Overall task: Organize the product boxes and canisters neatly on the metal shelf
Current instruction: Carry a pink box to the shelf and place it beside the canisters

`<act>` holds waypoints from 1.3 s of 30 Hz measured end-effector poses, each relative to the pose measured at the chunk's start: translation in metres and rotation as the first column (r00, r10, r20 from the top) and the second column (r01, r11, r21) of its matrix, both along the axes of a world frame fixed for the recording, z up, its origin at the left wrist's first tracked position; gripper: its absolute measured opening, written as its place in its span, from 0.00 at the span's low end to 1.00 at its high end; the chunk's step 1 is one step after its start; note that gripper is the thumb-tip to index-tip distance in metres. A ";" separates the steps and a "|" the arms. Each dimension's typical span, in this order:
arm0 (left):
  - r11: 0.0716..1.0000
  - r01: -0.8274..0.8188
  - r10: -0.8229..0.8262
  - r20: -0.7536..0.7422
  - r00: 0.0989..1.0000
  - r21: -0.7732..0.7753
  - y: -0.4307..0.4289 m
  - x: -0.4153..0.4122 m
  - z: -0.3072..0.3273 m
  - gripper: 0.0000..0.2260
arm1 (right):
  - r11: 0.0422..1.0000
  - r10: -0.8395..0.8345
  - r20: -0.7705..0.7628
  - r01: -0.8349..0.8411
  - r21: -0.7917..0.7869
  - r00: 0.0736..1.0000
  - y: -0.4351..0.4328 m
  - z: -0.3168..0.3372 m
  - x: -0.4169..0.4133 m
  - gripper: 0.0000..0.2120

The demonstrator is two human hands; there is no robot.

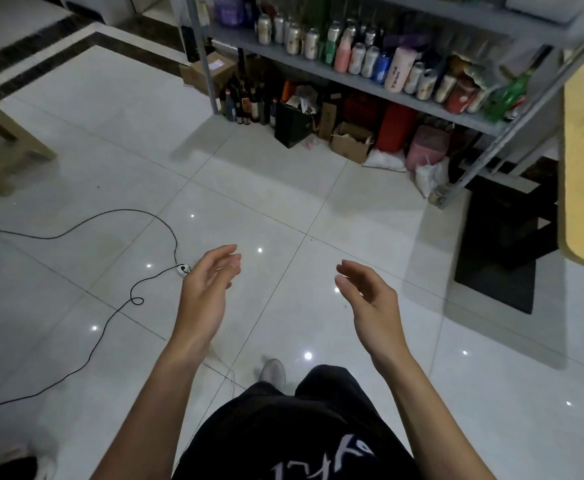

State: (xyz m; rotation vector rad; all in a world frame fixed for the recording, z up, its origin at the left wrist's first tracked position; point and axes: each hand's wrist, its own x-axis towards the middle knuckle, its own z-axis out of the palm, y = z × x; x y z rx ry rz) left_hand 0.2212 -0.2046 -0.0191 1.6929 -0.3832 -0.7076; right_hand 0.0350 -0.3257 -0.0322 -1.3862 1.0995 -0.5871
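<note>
Left hand [211, 289], right hand [370, 299]: both released, fingers loose, nothing held, well short of metal shelf [353, 79]. Canisters [360, 58] crowd shelf's lower board, some look tilted; cardboard box [351, 142] beneath shelf. Advice: step closer to shelf, then upright tilted canisters one at a time.

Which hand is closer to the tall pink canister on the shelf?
Right. The right hand is over the floor, almost directly in front of the tall pink canister; the left hand sits farther left. Neither reaches it.

Home storeroom, tiled floor [110, 140], metal shelf [360, 77] of canisters [396, 69]
</note>
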 end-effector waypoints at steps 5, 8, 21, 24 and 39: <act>1.000 -0.023 0.023 -0.019 1.000 0.000 -0.052 0.060 0.002 0.10 | 1.000 0.006 0.023 -0.007 0.006 1.000 -0.059 0.005 0.071 0.10; 0.999 -0.049 0.049 -0.023 0.999 -0.002 -0.087 0.098 -0.002 0.09 | 0.999 0.040 0.032 -0.040 0.009 0.999 -0.107 0.000 0.121 0.10; 0.958 -0.285 0.285 -0.011 0.958 0.012 -0.269 0.290 -0.002 0.10 | 0.958 0.287 0.046 -0.285 -0.046 0.957 -0.335 0.005 0.347 0.10; 0.955 -0.297 0.297 -0.012 0.955 0.007 -0.305 0.335 0.000 0.11 | 0.956 0.291 0.048 -0.289 -0.046 0.955 -0.371 0.008 0.390 0.10; 0.997 -0.077 0.077 0.016 0.997 -0.004 -0.487 0.630 0.012 0.08 | 0.998 0.052 0.038 -0.050 -0.030 0.998 -0.512 0.013 0.641 0.12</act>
